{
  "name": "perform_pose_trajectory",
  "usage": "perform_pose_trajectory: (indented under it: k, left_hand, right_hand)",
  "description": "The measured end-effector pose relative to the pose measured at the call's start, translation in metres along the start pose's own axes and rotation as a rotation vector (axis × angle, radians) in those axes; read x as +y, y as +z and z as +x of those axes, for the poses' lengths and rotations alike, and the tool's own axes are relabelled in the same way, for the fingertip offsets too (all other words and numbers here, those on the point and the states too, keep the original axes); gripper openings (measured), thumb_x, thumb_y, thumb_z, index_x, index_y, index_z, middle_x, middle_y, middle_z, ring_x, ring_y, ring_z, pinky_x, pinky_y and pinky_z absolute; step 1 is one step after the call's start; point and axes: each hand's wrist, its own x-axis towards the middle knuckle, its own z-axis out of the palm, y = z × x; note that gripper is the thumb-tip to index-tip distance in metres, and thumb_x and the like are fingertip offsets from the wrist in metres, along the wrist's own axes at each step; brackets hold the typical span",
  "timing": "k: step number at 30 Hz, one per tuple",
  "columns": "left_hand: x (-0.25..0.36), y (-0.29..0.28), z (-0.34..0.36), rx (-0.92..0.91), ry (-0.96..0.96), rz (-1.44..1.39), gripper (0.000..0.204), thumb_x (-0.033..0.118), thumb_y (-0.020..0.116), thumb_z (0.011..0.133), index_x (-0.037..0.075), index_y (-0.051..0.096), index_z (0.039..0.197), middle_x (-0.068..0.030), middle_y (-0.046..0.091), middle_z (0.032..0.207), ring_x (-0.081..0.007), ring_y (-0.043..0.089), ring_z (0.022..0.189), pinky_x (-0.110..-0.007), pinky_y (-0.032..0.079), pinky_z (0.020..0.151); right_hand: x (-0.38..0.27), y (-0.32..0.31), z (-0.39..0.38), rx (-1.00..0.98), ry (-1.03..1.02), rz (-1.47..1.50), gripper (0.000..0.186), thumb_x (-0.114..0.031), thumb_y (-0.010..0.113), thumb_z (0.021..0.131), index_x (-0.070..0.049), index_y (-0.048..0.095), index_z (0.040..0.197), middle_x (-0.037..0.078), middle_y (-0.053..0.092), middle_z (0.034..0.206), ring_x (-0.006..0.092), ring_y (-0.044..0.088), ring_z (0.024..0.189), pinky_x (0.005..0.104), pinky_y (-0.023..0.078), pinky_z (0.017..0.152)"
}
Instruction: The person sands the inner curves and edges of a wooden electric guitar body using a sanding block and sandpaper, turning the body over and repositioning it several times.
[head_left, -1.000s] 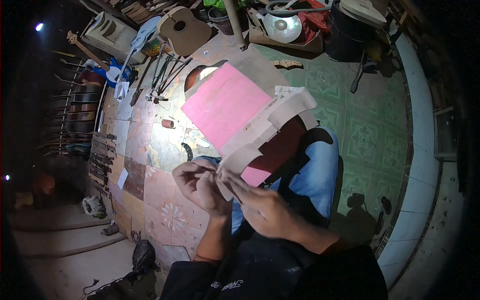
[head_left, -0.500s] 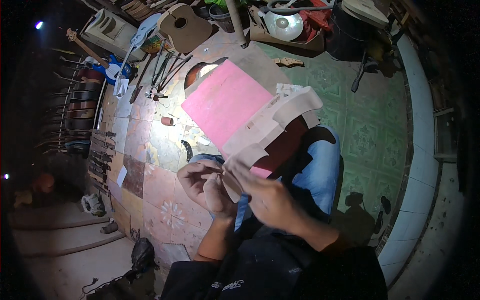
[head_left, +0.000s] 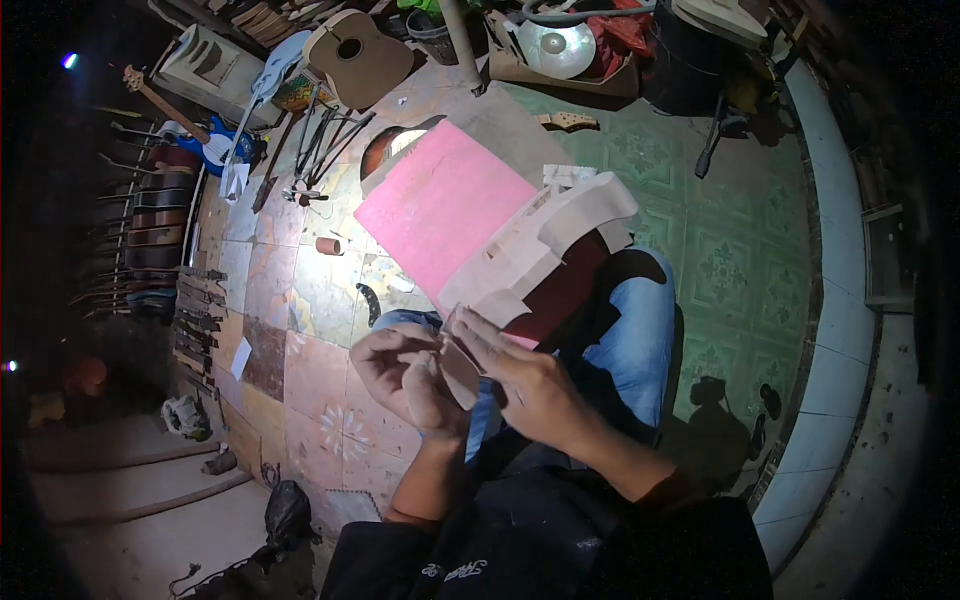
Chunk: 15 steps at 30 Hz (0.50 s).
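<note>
My left hand (head_left: 405,385) is closed around a small pale, thin piece (head_left: 460,378). My right hand (head_left: 520,385) has its straightened fingers pressed together against that piece, partly covering it. Just beyond them, over my lap, lies a pale beige, curved wooden-looking shape (head_left: 525,250) with cut-out sections. It rests on a pink sheet (head_left: 445,200) and a dark red surface (head_left: 565,285). A grey board (head_left: 510,130) shows under the far part of the pink sheet.
Guitars (head_left: 165,220) stand racked at the left, with a blue one (head_left: 215,150) and an unfinished body (head_left: 355,55) farther back. A cardboard box (head_left: 565,85) with a metal disc is at the back. Neck-like pieces (head_left: 195,320) and a small reddish cylinder (head_left: 328,245) lie on tiles.
My right hand's fingers have moved along the small piece in my left hand. Both hands have shifted slightly. The view has moved a little, and the sheets lie much as before.
</note>
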Motion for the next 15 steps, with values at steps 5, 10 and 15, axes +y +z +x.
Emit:
perform_pose_trajectory:
  k: [5, 10, 15]
  left_hand:
    - [0.001, -0.008, 0.0, 0.003, 0.007, 0.022, 0.028, 0.007, 0.051, 0.082, 0.001, 0.045, 0.108, -0.0147, 0.057, 0.086, -0.0169, 0.053, 0.075, -0.029, 0.047, 0.072]
    - [-0.002, -0.009, 0.005, -0.013, 0.045, 0.061, 0.028, 0.005, 0.047, 0.082, 0.002, 0.045, 0.11, -0.0133, 0.056, 0.084, -0.0176, 0.054, 0.075, -0.03, 0.047, 0.074]
    - [0.001, 0.0, 0.001, 0.01, 0.026, 0.105, 0.027, 0.005, 0.047, 0.082, 0.002, 0.045, 0.109, -0.0124, 0.056, 0.082, -0.0169, 0.053, 0.074, -0.03, 0.047, 0.074]
  right_hand:
    - [-0.003, 0.006, -0.003, 0.008, 0.034, 0.08, 0.052, 0.007, 0.054, 0.085, 0.001, 0.057, 0.137, 0.022, 0.056, 0.141, 0.0323, 0.058, 0.128, 0.0387, 0.051, 0.102]
    - [-0.014, -0.001, -0.005, -0.002, 0.013, 0.064, 0.054, 0.01, 0.053, 0.084, 0.001, 0.057, 0.136, 0.024, 0.058, 0.137, 0.0336, 0.055, 0.131, 0.0393, 0.047, 0.107]
    - [-0.007, -0.003, 0.011, 0.012, 0.02, -0.061, 0.059, 0.011, 0.051, 0.083, -0.002, 0.055, 0.14, 0.022, 0.055, 0.142, 0.0338, 0.055, 0.131, 0.0416, 0.047, 0.108]
